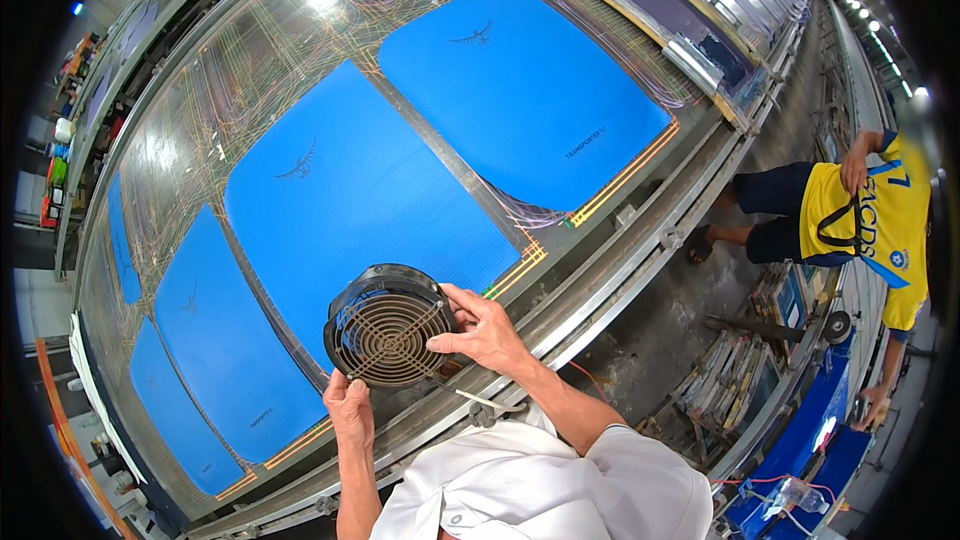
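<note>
Both my hands hold a round black fan [391, 337] by its rim, with its ringed wire guard facing up toward me. My left hand [350, 418] pinches the lower left of the rim. Around the right side of the housing close the fingers of my right hand [487, 332], thumb at the guard. A pale cable [478, 399] runs from the fan toward my body. Beneath and beyond it, a large blue fabric panel [350, 205] with a dark printed mark lies on the long table [265, 55].
More blue panels [520, 90] lie along the table. Framed printing screens [660, 15] rest farther off. A metal rail [640, 250] edges the table. Across the aisle at right, a person in a yellow shirt [865, 210] stands near stacked frames [730, 370] and a blue surface [800, 450].
</note>
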Tool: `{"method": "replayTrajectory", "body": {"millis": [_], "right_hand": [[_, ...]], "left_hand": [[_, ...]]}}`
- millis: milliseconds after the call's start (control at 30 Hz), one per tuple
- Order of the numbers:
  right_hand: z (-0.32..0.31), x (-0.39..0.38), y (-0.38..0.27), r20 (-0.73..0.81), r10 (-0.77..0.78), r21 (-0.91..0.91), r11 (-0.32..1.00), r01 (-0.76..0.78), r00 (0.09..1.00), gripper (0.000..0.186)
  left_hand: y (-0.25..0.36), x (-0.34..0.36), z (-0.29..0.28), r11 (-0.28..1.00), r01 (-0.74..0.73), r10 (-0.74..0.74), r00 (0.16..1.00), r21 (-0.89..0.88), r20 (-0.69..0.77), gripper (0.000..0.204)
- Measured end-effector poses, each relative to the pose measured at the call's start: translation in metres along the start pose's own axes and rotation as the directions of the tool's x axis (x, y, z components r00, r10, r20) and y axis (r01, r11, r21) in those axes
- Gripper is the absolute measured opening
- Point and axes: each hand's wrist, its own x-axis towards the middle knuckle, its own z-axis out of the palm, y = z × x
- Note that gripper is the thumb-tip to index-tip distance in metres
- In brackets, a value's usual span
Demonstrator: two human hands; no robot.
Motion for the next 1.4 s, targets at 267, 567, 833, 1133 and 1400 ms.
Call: {"method": "replayTrajectory", "body": {"millis": [267,567,833,1133,1400], "right_hand": [[0.001,0.000,-0.005,-0.001,0.002,0.005,1.000,-0.002,1.000,0.084],[0.001,0.000,-0.001,0.000,0.003,-0.006,1.000,-0.003,1.000,0.081],[0.000,-0.001,-0.001,0.004,0.013,0.025,1.000,-0.013,1.000,0.081],[0.000,0.000,0.000,-0.004,-0.007,-0.009,1.000,0.007,1.000,0.083],[0.001,0.000,-0.002,-0.011,0.002,0.000,1.000,-0.002,1.000,0.083]], "left_hand": [[0.002,0.000,0.001,1.000,0.004,-0.004,1.000,-0.012,0.024,0.050],[-0.001,0.000,-0.004,1.000,0.016,-0.016,1.000,-0.014,0.002,0.050],[-0.001,0.001,-0.006,1.000,0.021,-0.021,1.000,0.001,0.017,0.052],[0.003,0.000,0.011,1.000,-0.009,0.012,0.997,0.030,-0.070,0.058],[-0.002,0.001,-0.007,1.000,0.028,-0.028,1.000,0.003,0.014,0.053]]}}
